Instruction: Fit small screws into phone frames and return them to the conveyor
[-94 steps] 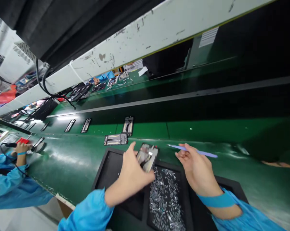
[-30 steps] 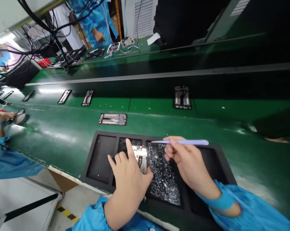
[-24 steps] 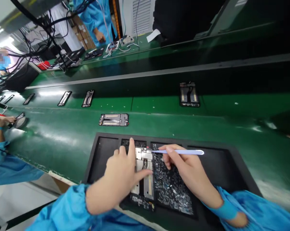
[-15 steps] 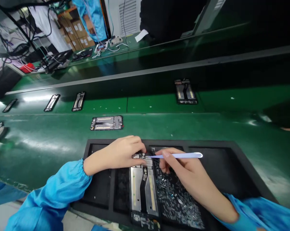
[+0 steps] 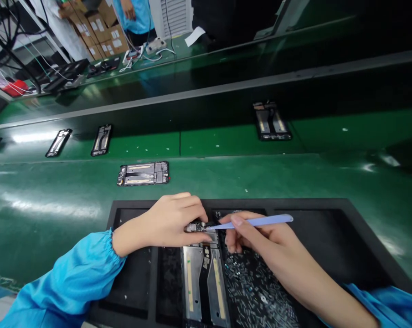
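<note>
An opened phone frame (image 5: pixel 191 291) lies on a black compartment tray (image 5: pixel 153 273), its upper end between my hands. My left hand (image 5: pixel 168 223) grips that upper end, thumb across the metal plate and fingers along the top edge. In my right hand (image 5: pixel 260 237) is a pair of pale lilac tweezers (image 5: pixel 269 220), pinched between thumb and fingers. The tweezers' tip touches or hovers just over the small parts at the phone's top; I cannot tell which. Beneath my right hand, a compartment holds a heap of tiny clear and dark pieces (image 5: pixel 254 291).
Another opened phone frame (image 5: pixel 143 173) lies on the green bench (image 5: pixel 213 177) beyond the tray. Several more, including one phone frame (image 5: pixel 271 120) at right, lie on the sunken strip behind. Cables, a power strip (image 5: pixel 156 45) and a person in blue (image 5: pixel 137 18) are at the back.
The view has shifted slightly, so the background phones sit further out to the sides. The tweezers' tip has moved a little left and down over the phone's top. Both hands keep their holds.
</note>
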Action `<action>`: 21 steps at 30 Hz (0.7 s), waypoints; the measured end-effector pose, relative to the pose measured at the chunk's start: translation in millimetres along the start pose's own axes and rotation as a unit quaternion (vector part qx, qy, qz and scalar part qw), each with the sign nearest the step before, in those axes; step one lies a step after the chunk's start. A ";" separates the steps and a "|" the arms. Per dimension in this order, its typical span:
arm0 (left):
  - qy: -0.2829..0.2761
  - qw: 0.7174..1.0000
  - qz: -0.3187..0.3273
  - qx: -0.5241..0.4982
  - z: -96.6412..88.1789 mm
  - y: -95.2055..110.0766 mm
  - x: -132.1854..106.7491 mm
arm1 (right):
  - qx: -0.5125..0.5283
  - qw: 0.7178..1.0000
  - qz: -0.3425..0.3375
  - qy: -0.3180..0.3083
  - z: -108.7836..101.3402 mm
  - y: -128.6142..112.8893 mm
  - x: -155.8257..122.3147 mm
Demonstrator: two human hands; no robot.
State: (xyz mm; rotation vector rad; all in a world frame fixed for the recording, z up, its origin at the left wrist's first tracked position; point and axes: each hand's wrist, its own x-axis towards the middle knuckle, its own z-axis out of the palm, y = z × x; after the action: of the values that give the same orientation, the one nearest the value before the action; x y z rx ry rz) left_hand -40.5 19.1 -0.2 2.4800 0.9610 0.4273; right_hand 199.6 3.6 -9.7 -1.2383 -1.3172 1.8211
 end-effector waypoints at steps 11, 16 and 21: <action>-0.012 0.999 -0.010 -0.029 -3.5 2.7 3.7 | 0.008 0.977 -0.155 0.147 -34.2 -23.9 -15.5; -0.017 0.999 -0.017 -0.046 -5.5 4.5 6.9 | -0.265 0.916 -0.280 0.117 -63.0 -21.2 -17.0; -0.002 1.000 -0.011 -0.017 -2.7 4.6 8.7 | -0.455 0.777 -0.432 0.055 -59.5 -0.5 -17.9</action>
State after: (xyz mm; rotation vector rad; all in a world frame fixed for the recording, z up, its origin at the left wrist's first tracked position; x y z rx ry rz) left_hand -32.9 22.9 5.5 2.4376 0.9707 0.4286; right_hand 261.0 13.0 -8.2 -0.8196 -2.2902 0.4101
